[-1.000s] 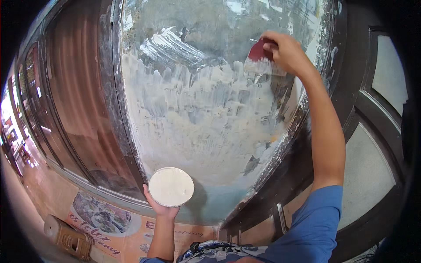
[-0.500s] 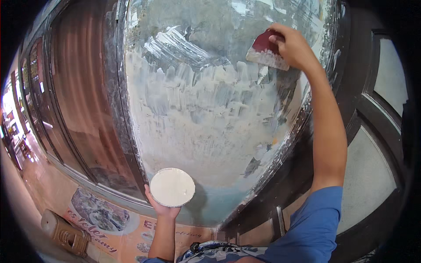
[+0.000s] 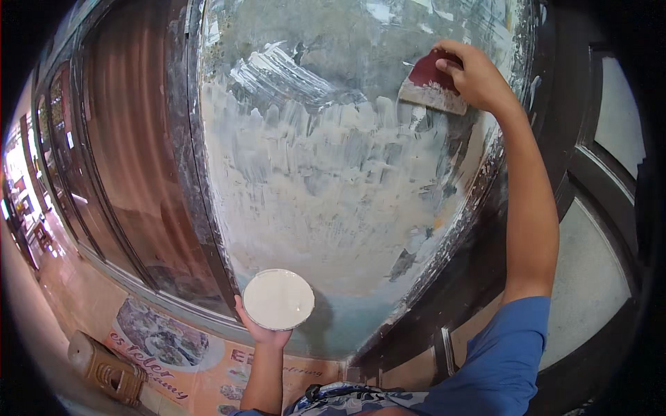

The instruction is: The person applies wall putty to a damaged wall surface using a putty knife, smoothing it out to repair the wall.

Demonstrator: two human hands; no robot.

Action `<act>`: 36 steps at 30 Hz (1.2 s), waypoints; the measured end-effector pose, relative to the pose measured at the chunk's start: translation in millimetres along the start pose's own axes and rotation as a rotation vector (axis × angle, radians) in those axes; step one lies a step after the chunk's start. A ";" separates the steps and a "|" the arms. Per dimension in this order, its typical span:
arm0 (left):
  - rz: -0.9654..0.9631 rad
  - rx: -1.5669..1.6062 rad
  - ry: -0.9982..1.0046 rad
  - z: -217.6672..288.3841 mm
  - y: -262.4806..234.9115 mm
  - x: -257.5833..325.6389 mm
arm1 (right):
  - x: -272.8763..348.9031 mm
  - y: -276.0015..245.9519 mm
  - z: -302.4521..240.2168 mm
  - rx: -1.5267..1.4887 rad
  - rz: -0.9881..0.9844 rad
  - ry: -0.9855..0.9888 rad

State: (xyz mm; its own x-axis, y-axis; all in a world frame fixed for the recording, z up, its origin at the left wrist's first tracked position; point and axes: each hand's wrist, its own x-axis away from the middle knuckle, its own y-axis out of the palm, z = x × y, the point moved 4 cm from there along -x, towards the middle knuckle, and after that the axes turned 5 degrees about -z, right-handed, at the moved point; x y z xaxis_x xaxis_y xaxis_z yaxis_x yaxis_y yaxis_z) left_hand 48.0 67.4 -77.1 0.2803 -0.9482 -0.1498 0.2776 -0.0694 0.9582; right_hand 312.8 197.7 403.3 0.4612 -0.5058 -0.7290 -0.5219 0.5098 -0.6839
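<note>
A red-handled scraper was clamped in the right hand, raised high, its pale blade laid flat against the smeared glass pane just left of that hand. A round white bowl of white paste was cupped from below by the left hand, held low, well apart from the right. The scraper was judged light and stiff, best gripped at the handle; the blade looked slippery with paste. The bowl was judged light, spillable if tilted. A dark window frame ran under the right forearm.
</note>
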 end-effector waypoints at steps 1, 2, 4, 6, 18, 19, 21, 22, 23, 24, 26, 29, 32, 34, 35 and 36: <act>0.001 -0.001 0.009 1.2 -1.4 0.9 | 4.8 3.3 -0.4 -0.006 0.000 -0.007; 0.010 0.001 0.012 2.4 -4.4 1.9 | 9.0 12.0 0.9 0.007 -0.089 -0.034; 0.016 0.001 0.005 2.4 -3.8 2.5 | 14.9 29.0 2.5 0.110 -0.197 -0.059; 0.000 0.000 -0.006 -0.7 -2.1 2.1 | 10.6 34.1 5.5 0.179 -0.131 -0.051; 0.030 -0.008 -0.002 -1.3 -4.2 0.0 | 21.3 41.3 -5.5 0.230 -0.183 -0.115; 0.025 -0.017 -0.009 -3.3 -0.5 -1.0 | 20.6 40.6 -5.1 0.286 -0.153 -0.098; 0.020 -0.026 -0.016 -6.2 2.6 -2.1 | 5.3 25.4 5.2 0.204 -0.041 -0.079; -0.006 -0.015 -0.018 -6.7 3.7 -2.4 | 1.4 14.8 6.6 0.118 0.069 -0.063; -0.031 -0.003 -0.020 -7.6 4.4 -3.1 | 2.4 7.4 7.7 0.117 0.069 -0.063; -0.038 -0.002 -0.025 -8.2 2.2 -4.3 | 3.8 -3.8 7.7 0.067 0.100 -0.076; -0.031 -0.006 -0.009 -5.5 1.5 -2.9 | 5.3 -5.2 11.8 -0.072 0.031 -0.122; 0.005 -0.024 0.007 -1.6 4.3 -0.2 | 21.8 29.7 2.4 -0.026 -0.262 -0.112; 0.005 -0.031 -0.013 -3.9 4.2 -0.3 | 19.8 39.5 -1.3 0.195 -0.130 -0.129; 0.015 -0.030 -0.013 -5.2 3.0 -1.8 | 9.5 25.5 -1.4 0.246 0.007 -0.101; 0.012 -0.031 -0.018 -6.5 4.5 -2.1 | 6.1 16.2 -0.6 0.250 0.008 -0.097; -0.002 -0.028 -0.019 -7.3 6.9 -2.1 | 4.2 3.5 0.6 0.182 0.097 -0.108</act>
State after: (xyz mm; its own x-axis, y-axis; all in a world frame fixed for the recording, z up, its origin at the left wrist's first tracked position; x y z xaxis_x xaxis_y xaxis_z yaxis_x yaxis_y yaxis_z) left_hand 56.0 71.2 -72.0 0.2623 -0.9537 -0.1470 0.3036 -0.0630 0.9507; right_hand 313.3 197.7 397.8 0.4947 -0.3757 -0.7837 -0.4339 0.6745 -0.5973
